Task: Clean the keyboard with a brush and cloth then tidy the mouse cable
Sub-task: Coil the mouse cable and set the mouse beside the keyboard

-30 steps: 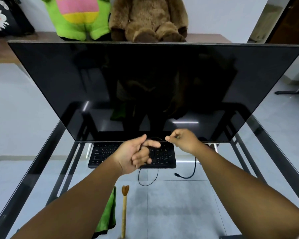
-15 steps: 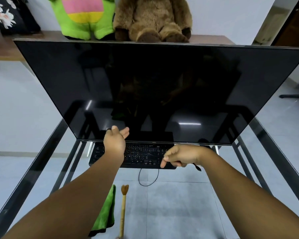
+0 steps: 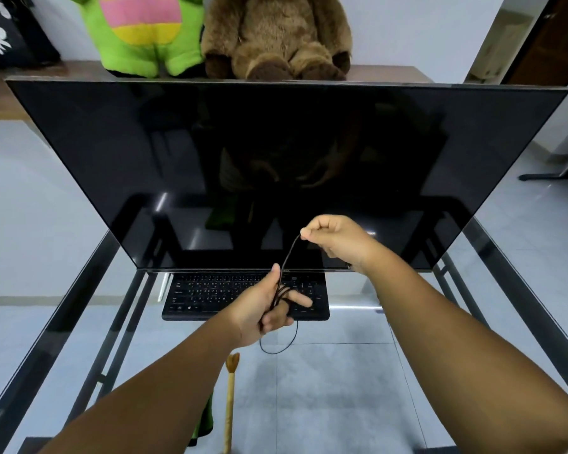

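A black keyboard lies on the glass table under the monitor's lower edge. My left hand hovers over the keyboard's right part and holds loops of the thin black mouse cable wound around its fingers. My right hand is raised in front of the screen and pinches the cable's upper stretch, pulling it taut between both hands. A slack loop of cable hangs below my left hand. The wooden brush lies near the table's front. The green cloth lies beside it, partly hidden by my left arm. No mouse is visible.
A large dark monitor fills the middle of the glass table, whose black frame runs along both sides. Behind it, a green plush toy and a brown teddy bear sit on a wooden shelf.
My right hand rose from the keyboard's front edge to in front of the screen, drawing the cable up. My left hand came back from the monitor's edge to over the keyboard with cable loops.
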`<move>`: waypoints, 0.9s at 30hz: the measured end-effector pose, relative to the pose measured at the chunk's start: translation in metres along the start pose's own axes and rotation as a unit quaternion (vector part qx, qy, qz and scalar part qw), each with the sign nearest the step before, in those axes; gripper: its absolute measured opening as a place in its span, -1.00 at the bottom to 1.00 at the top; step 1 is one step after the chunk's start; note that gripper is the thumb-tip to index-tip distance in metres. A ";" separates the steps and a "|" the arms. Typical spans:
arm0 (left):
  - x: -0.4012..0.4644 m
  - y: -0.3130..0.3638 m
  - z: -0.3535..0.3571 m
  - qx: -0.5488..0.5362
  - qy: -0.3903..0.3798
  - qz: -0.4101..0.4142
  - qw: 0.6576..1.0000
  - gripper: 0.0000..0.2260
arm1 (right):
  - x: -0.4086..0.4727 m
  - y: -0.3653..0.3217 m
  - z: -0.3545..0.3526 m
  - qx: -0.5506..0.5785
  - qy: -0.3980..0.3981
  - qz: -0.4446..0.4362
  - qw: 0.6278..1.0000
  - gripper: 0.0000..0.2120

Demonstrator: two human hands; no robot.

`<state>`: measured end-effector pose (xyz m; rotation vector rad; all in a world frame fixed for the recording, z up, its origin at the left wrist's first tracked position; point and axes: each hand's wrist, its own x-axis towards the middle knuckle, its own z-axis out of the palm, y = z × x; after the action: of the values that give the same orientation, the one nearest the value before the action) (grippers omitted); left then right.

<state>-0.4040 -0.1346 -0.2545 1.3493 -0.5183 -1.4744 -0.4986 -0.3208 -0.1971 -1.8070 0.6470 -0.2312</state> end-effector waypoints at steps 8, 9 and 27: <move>-0.004 0.024 -0.008 -0.204 0.028 0.074 0.976 -0.61 | 0.005 0.055 0.011 -0.160 0.048 -0.021 0.986 -0.95; -0.004 0.025 -0.010 -0.215 0.035 0.075 0.973 -0.62 | 0.003 0.058 0.013 -0.190 0.025 -0.031 0.981 -0.97; 0.007 0.041 -0.003 -0.168 0.102 0.090 0.976 -0.59 | -0.004 0.044 0.027 0.203 0.035 0.027 0.978 -0.85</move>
<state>-0.3847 -0.1552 -0.2238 1.1364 -0.2376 -1.1955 -0.5033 -0.3057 -0.2465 -1.3931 0.6438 -0.3637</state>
